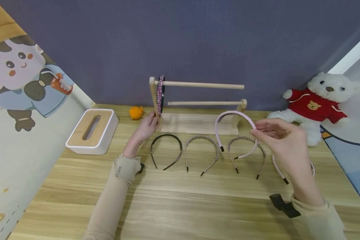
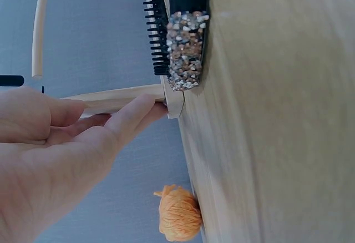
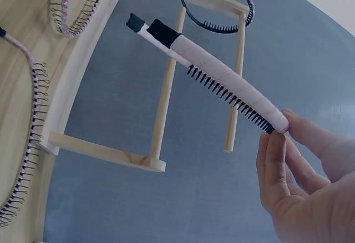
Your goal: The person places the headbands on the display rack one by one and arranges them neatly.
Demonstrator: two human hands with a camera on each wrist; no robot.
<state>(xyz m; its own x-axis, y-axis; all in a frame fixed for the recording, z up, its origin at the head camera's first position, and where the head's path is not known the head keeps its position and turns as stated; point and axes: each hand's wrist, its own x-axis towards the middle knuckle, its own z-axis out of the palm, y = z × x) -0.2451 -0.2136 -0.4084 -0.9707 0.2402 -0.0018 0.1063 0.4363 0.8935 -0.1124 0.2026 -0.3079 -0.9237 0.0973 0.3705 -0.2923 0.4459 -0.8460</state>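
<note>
My left hand (image 1: 144, 129) grips the left upright of a wooden rack (image 1: 198, 124), low near its base. A sparkly pink-and-black headband (image 1: 160, 96) hangs on the rack's upper rod, at its left end. My right hand (image 1: 289, 146) pinches the top of a pale pink wrapped headband (image 3: 222, 71) between thumb and fingers. Its black-tipped ends point away from the hand, in front of the rack's right side. On the table lie a black beaded headband (image 1: 152, 146), two beaded pinkish headbands (image 1: 201, 137) (image 1: 247, 138), and a pink headband (image 1: 278, 170) partly hidden behind my right hand.
A white tissue box with a wooden lid (image 1: 105, 135) stands at the left. An orange yarn ball (image 1: 136, 112) lies by the back wall, left of the rack. A white teddy bear in a red sweater (image 1: 312, 103) sits at the back right.
</note>
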